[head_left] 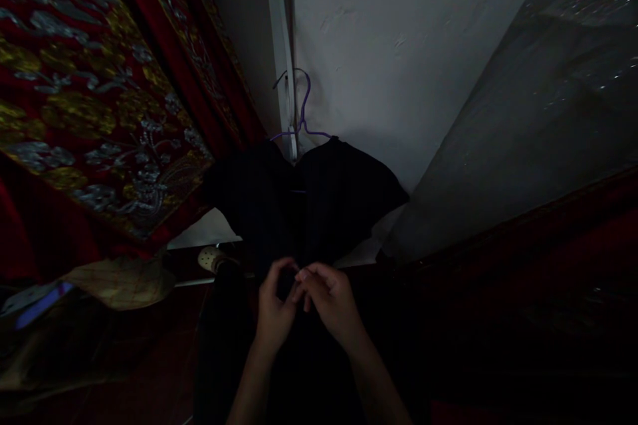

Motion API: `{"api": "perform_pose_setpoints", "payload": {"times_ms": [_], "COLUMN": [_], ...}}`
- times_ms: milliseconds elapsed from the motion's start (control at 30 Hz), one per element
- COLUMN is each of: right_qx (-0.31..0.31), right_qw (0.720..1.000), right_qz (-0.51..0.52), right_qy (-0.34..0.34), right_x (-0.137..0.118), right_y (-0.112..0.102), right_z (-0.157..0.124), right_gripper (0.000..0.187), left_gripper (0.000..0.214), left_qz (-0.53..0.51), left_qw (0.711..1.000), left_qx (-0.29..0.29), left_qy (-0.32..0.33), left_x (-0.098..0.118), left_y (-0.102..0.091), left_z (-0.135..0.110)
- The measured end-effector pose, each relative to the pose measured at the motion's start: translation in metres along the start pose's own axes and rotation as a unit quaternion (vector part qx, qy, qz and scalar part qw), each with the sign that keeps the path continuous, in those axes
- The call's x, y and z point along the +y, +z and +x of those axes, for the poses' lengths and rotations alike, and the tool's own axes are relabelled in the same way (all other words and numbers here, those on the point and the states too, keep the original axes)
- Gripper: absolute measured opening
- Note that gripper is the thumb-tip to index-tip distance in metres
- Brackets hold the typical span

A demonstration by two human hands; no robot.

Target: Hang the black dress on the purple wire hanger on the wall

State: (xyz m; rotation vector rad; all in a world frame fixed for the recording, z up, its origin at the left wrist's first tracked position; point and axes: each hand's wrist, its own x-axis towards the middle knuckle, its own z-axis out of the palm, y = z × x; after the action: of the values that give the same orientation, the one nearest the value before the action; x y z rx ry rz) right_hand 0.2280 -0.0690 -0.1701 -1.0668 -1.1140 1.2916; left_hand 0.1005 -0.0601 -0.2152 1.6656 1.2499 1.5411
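A black garment (319,199) hangs on a purple wire hanger (302,109) hooked on a white vertical strip of the wall. Low on its front, my left hand (275,309) and my right hand (329,302) meet. Both have their fingers curled and pinched together at the dark cloth. The scene is too dim to show exactly what the fingertips hold.
Red cloth with gold and silver embroidery (90,93) hangs at the left. A grey glittery fabric (538,119) hangs at the right above dark red furniture (523,279). A white wall (399,46) is behind, with a light shoe (212,259) on the floor.
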Motion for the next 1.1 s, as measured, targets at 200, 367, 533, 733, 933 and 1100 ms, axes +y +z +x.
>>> {"api": "perform_pose_setpoints", "payload": {"times_ms": [200, 367, 533, 733, 933, 1100], "right_qx": [0.031, 0.070, 0.109, 0.063, 0.036, 0.054], "right_qw": [0.999, 0.995, 0.983, 0.984, 0.982, 0.973], "right_qz": [0.039, 0.072, 0.082, 0.070, 0.011, -0.047], "right_qy": [0.002, -0.023, -0.125, -0.150, -0.183, -0.221], "right_x": [-0.012, -0.058, -0.124, -0.125, -0.121, -0.126], "right_y": [-0.014, -0.018, -0.013, -0.007, -0.012, -0.012], "right_z": [0.008, 0.051, 0.096, 0.080, 0.065, 0.065], "right_gripper": [0.028, 0.029, 0.024, 0.026, 0.025, 0.023], "left_gripper": [0.004, 0.006, 0.011, 0.006, 0.033, 0.011], "left_qz": [-0.050, -0.003, 0.022, 0.016, 0.024, 0.119], "left_qw": [0.995, 0.996, 0.994, 0.987, 0.975, 0.945], "left_qx": [-0.086, -0.087, -0.103, -0.160, -0.013, -0.052], "left_qy": [-0.007, 0.001, -0.010, -0.008, 0.221, 0.301], "left_x": [0.010, 0.002, -0.015, 0.007, 0.087, 0.128], "left_y": [0.024, 0.036, 0.049, 0.029, 0.000, -0.003], "left_z": [0.010, 0.010, 0.000, 0.030, 0.110, 0.153]}}
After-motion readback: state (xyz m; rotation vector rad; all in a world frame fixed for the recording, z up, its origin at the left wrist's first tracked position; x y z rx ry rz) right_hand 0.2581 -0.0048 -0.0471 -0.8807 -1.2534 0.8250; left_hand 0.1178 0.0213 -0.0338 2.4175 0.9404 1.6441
